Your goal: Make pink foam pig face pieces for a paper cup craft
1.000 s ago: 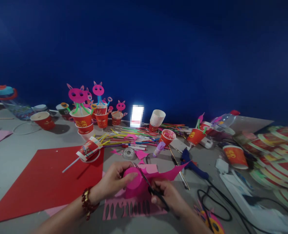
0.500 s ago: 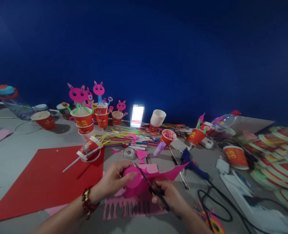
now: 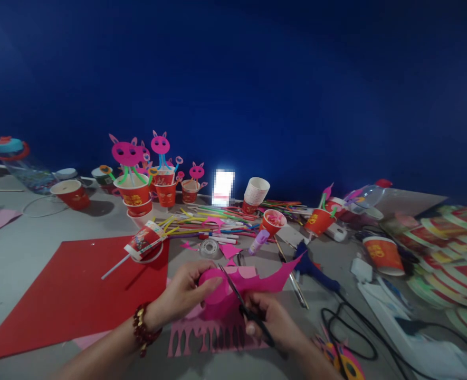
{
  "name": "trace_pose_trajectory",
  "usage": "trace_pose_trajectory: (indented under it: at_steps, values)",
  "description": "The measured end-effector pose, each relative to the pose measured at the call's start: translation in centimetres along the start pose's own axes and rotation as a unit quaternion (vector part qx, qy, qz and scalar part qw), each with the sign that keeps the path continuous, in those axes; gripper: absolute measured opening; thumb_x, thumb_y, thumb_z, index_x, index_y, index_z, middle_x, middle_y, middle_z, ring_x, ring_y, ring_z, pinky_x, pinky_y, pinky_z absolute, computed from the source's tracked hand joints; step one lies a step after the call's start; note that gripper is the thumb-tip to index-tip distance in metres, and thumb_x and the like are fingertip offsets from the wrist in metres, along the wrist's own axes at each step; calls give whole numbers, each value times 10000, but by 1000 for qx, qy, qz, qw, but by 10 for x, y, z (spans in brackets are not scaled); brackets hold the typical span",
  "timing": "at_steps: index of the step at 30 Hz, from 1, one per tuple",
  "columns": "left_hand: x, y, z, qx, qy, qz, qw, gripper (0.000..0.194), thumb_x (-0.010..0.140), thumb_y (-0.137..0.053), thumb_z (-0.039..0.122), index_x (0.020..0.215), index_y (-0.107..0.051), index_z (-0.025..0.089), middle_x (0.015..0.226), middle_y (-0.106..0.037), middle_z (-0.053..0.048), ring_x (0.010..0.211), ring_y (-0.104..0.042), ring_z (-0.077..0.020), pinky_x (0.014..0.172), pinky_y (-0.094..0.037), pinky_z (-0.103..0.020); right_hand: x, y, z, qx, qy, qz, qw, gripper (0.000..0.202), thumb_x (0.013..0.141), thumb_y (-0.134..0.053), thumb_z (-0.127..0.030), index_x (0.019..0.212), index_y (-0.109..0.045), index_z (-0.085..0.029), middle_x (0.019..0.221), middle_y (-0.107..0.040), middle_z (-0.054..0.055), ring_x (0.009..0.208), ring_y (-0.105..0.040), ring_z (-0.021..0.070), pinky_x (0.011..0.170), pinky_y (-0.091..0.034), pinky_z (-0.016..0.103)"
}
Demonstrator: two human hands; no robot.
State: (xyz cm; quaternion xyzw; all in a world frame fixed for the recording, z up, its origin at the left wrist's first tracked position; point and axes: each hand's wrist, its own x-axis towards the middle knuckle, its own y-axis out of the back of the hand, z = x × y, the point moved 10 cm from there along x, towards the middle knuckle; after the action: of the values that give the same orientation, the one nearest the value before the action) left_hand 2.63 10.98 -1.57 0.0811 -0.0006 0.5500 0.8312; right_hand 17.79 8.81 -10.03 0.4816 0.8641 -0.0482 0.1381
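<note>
The left hand (image 3: 186, 290) is closed in a pinch on the magenta sheet (image 3: 273, 282), thumb flat across its rounded left part; the fingers beneath are mostly hidden. The right hand (image 3: 270, 316) is curled round the dark handles of the scissors (image 3: 259, 324), whose blades slant toward 11 o'clock across the sheet; how far apart the blades stand is hard to tell.

The sheet lies between the hands, over the table, with a tapering point reaching out toward 2 o'clock. It looks like thin card or craft paper: very light, stiff enough to carry that point, yet easily creased or torn. Its smooth face may slide a little under a loose thumb. The broad rounded part is the sound place to hold, well in from the rim and off the blade line; the narrow point would bend if gripped. The scissors seem firm and heavier, best taken by the handles.

From the sheet outward, a pale pink sheet (image 3: 189, 324) with slots sits at 6 to 7 o'clock, and a red sheet (image 3: 98, 295) at 9. A tape roll (image 3: 208, 248) is at 11, a purple glue stick (image 3: 259, 241) at 1, and a blue glue gun (image 3: 316, 274) near 2 to 3.
</note>
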Motion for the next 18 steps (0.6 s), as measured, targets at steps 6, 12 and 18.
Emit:
trace_pose_trajectory:
  at_steps: [6,12,18]
  values:
    - [1,-6,1,-3,1,-12,1000,363,937,-557,448,714,-526,163,612,-477,46,495,-426,-66,462,-330,-164,0,0,4,6,7,1,1000,711,464,-805,-783,652,-427,-212,552,-362,-93,516,-285,68,468,-194,213]
    - [-1,-8,0,-9,5,-17,1000,350,939,-556,436,725,-539,160,625,-488,41,495,-429,-66,445,-331,-161,0,-1,3,6,2,0,1000,693,469,-814,-768,657,-441,-215,533,-366,-95,490,-299,68,446,-190,211]
    - [0,-7,4,-9,-2,-15,1000,338,935,-564,415,716,-537,158,627,-483,43,497,-429,-64,453,-325,-161,0,-1,1,4,12,2,1000,685,490,-818,-755,642,-423,-216,539,-344,-99,485,-275,61,439,-185,202]
